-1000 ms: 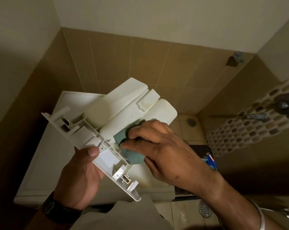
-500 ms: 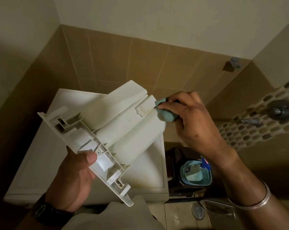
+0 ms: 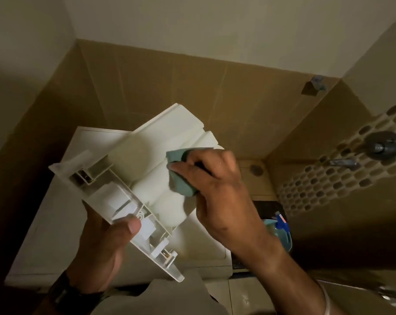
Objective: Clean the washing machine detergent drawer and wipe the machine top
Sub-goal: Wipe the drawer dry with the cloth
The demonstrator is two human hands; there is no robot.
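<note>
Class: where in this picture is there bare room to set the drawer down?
The washing machine top shows bare to the left of the left hand. Its right part is crowded, covered by the detergent drawer, the cloth and the right hand.

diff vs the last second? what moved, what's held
Right hand ran the green cloth along the drawer underside: from near the front panel out to the far end, now back to the middle. Left hand grips the front panel throughout; the drawer stays above the washing machine.

No readable text

No lettering, brand, number or sign can be read anywhere; the small red-and-blue label (image 3: 281,220) at right is too blurred.
</note>
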